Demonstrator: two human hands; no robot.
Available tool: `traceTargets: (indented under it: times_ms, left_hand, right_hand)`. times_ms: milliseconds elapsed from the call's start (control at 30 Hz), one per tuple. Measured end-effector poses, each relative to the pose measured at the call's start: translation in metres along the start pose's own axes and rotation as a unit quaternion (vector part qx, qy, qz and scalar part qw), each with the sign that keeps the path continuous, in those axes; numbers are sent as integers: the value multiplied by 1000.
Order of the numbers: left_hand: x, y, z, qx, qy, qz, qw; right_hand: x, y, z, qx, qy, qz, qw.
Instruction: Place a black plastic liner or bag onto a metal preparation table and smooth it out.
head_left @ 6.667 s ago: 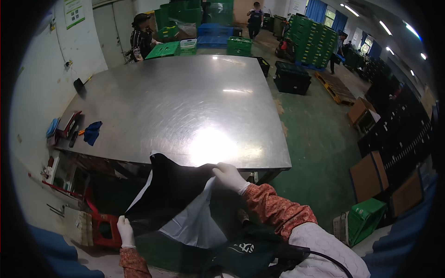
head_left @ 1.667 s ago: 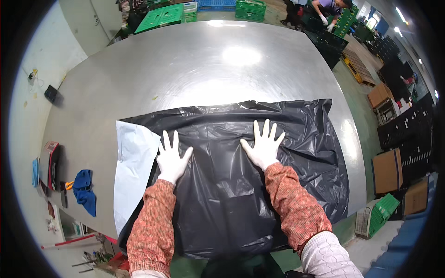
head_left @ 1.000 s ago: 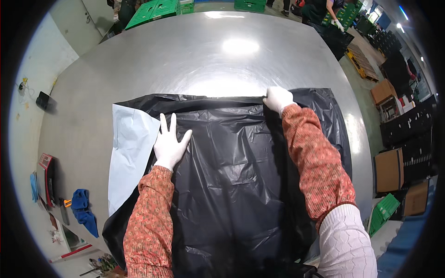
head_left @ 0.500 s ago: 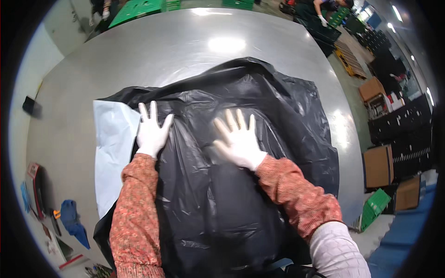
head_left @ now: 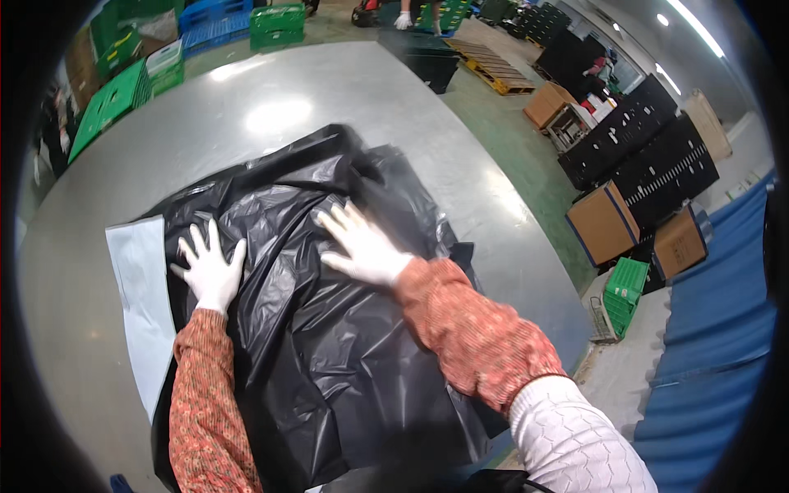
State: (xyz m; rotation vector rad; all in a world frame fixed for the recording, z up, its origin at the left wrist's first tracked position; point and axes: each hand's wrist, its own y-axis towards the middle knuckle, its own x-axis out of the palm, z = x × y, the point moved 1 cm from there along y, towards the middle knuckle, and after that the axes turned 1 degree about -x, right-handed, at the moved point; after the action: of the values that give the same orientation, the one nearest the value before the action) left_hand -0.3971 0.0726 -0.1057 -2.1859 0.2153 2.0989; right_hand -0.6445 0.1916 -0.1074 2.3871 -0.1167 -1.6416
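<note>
A large wrinkled black plastic sheet (head_left: 362, 337), perhaps a bag, covers the near middle of a shiny metal table (head_left: 427, 107). On its left part lies my left hand (head_left: 209, 271), white-gloved, palm down with the fingers spread. My right hand (head_left: 362, 246), also in a white glove, presses on the plastic farther right, its fingers stretched out and a little apart. Folds bunch up between the two hands. A pale blue-white sheet (head_left: 141, 304) shows along the left edge, partly under the black plastic. What lies beneath the plastic is hidden.
Green crates (head_left: 111, 107) and a blue pallet (head_left: 215, 26) stand beyond the table. To the right are a wooden pallet (head_left: 493, 66), stacked black crates (head_left: 666, 172), cardboard boxes (head_left: 604, 223) and a blue curtain (head_left: 707, 329). A co-worker's gloved hand (head_left: 403, 20) shows at the top.
My view has swung to the right. My right hand has drawn the plastic's right side inward, so it lies narrower and more creased. My left hand stays flat on the left part.
</note>
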Motion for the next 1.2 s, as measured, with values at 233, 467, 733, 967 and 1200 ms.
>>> traceTargets:
  times_ms: [233,467,733,967,1200]
  left_hand:
    - [30,-2,-49,109,-349,65,928]
    - [54,-4,-169,-55,49,61,995]
    - [71,-38,-273,-197,240,-16,950]
    - [67,-56,-275,-217,89,-41,971]
    - [22,-64,-170,-165,60,-54,983]
  right_hand:
    - [-78,-16,125,214,110,314,918]
    - [45,-10,49,-41,-213,50,975]
    - [112,-2,-126,-356,149,49,921]
    - [36,74,-25,-135,18,214,967]
    - [-41,-42,150,212,-182,89,956]
